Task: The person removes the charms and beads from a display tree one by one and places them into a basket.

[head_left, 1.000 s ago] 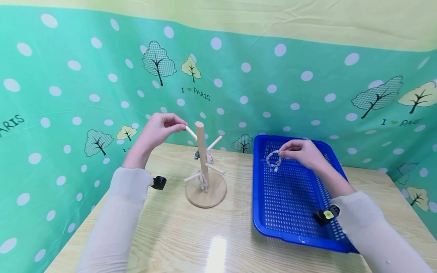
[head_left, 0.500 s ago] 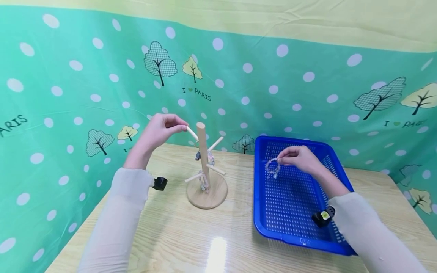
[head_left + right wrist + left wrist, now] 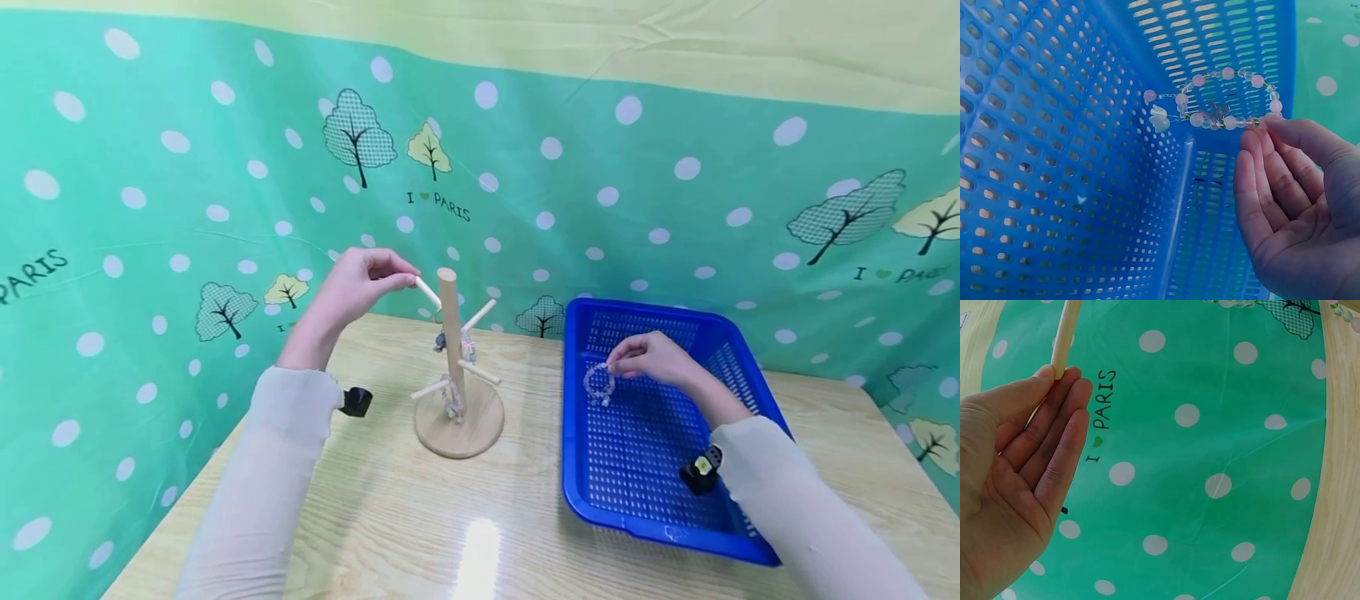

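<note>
My left hand [image 3: 358, 287] pinches the tip of an upper peg [image 3: 1066, 337] on a wooden bracelet stand [image 3: 453, 342] with a round base. In the left wrist view, thumb and fingertips meet at the peg's end. Between thumb and forefinger of my right hand [image 3: 652, 360] hangs a bracelet [image 3: 1228, 73] of pink and clear beads, with a white flower charm [image 3: 1160, 119]. It dangles at the left inside of the blue basket [image 3: 572, 467]. Several beaded pieces hang on the stand, among them a pale one [image 3: 453, 400] low down and a dark charm [image 3: 440, 341] higher up.
The stand is to the left of the basket on a light wooden table [image 3: 420, 517]. A green curtain [image 3: 525, 167] with white dots and printed trees rises behind. Other bare pegs [image 3: 480, 315] jut out from the post.
My right hand has lowered the bracelet deeper toward the basket. The left hand keeps its pinch on the peg; the whole view has shifted slightly.
</note>
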A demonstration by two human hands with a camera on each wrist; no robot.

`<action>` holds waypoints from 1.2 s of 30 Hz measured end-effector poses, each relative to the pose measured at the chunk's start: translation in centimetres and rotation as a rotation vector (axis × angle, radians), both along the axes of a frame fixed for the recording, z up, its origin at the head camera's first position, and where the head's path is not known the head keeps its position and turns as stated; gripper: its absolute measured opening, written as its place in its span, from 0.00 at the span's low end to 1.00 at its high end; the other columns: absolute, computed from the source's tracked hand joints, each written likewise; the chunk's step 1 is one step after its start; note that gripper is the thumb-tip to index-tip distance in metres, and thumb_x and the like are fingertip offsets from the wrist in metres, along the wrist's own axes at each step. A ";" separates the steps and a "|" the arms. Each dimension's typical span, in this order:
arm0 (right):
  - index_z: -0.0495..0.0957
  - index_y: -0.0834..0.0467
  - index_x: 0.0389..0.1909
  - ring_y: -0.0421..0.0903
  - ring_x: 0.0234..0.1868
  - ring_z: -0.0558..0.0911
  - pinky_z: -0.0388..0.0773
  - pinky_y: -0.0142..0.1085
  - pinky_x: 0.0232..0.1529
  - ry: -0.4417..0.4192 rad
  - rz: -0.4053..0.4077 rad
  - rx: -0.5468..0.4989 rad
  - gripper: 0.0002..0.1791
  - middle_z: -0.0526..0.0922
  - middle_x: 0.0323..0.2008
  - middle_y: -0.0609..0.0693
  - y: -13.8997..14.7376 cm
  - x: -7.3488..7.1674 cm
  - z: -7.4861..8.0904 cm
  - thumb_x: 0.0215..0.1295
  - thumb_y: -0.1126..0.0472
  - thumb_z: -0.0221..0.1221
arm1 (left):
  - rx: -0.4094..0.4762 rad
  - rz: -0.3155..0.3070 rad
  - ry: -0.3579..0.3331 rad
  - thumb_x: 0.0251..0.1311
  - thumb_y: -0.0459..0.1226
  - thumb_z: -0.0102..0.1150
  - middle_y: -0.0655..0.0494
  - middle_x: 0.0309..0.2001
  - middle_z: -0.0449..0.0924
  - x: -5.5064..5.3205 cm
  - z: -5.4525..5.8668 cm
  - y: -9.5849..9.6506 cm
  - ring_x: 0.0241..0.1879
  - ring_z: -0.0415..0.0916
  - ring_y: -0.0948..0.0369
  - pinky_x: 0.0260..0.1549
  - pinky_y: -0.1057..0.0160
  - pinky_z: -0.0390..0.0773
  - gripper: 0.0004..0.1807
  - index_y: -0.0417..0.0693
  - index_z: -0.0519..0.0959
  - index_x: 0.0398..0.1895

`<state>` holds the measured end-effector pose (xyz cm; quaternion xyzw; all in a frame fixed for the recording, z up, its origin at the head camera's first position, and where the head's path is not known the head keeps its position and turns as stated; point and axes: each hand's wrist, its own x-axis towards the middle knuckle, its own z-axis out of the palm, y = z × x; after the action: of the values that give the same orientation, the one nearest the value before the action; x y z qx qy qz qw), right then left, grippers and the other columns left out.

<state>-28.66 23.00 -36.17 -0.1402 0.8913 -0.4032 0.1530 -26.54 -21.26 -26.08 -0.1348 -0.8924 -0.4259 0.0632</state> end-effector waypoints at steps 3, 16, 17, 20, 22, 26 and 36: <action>0.82 0.70 0.46 0.48 0.45 0.87 0.84 0.48 0.52 -0.022 -0.010 -0.001 0.12 0.88 0.43 0.60 0.1 -0.3 -0.4 0.71 0.65 0.57 | -0.002 -0.003 0.005 0.67 0.40 0.62 0.43 0.45 0.85 -0.1 0.0 0.1 0.37 0.79 0.69 0.47 0.67 0.80 0.12 0.41 0.84 0.46; 0.83 0.66 0.44 0.47 0.44 0.87 0.84 0.47 0.53 -0.037 -0.072 0.051 0.12 0.88 0.43 0.58 0.1 -1.8 -2.0 0.70 0.62 0.59 | -0.050 0.014 0.012 0.67 0.41 0.62 0.44 0.45 0.85 0.4 0.3 0.1 0.41 0.79 0.62 0.45 0.68 0.78 0.13 0.42 0.84 0.46; 0.83 0.67 0.44 0.47 0.44 0.87 0.84 0.47 0.53 -0.036 -0.075 0.052 0.12 0.88 0.43 0.58 0.1 -1.9 -2.1 0.69 0.62 0.59 | -0.053 0.014 0.013 0.67 0.41 0.62 0.44 0.45 0.85 0.4 0.3 0.1 0.41 0.78 0.61 0.45 0.67 0.78 0.13 0.42 0.84 0.46; 0.83 0.68 0.44 0.47 0.43 0.87 0.84 0.47 0.52 -0.031 -0.085 0.048 0.12 0.88 0.43 0.59 0.2 -2.1 -2.4 0.69 0.62 0.60 | -0.058 0.013 0.021 0.67 0.41 0.62 0.44 0.44 0.85 0.2 0.3 0.2 0.41 0.78 0.60 0.45 0.65 0.78 0.13 0.41 0.84 0.46; 0.83 0.67 0.43 0.47 0.43 0.86 0.85 0.47 0.51 -0.026 -0.091 0.052 0.11 0.88 0.43 0.59 0.2 -2.2 -2.6 0.68 0.63 0.60 | -0.058 0.013 0.022 0.67 0.41 0.62 0.44 0.44 0.85 0.2 0.4 0.3 0.41 0.79 0.60 0.45 0.65 0.78 0.12 0.41 0.84 0.46; 0.84 0.66 0.42 0.46 0.42 0.86 0.85 0.45 0.50 -0.022 -0.100 0.071 0.10 0.88 0.43 0.58 0.1 -2.6 -3.0 0.68 0.62 0.61 | -0.054 0.019 0.019 0.67 0.39 0.62 0.44 0.44 0.85 0.2 0.3 0.3 0.41 0.79 0.62 0.46 0.65 0.79 0.12 0.41 0.84 0.46; 0.84 0.66 0.41 0.47 0.40 0.87 0.85 0.44 0.48 -0.035 -0.124 0.097 0.10 0.88 0.44 0.60 0.0 -2.6 -3.6 0.67 0.63 0.62 | -0.049 0.012 0.012 0.67 0.40 0.63 0.45 0.44 0.85 0.3 0.3 0.4 0.42 0.78 0.59 0.44 0.65 0.77 0.12 0.42 0.85 0.45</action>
<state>-31.24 23.04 -39.82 -0.0701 0.9138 -0.3708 0.1499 -26.26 -20.90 -25.78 -0.1335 -0.9031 -0.4025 0.0677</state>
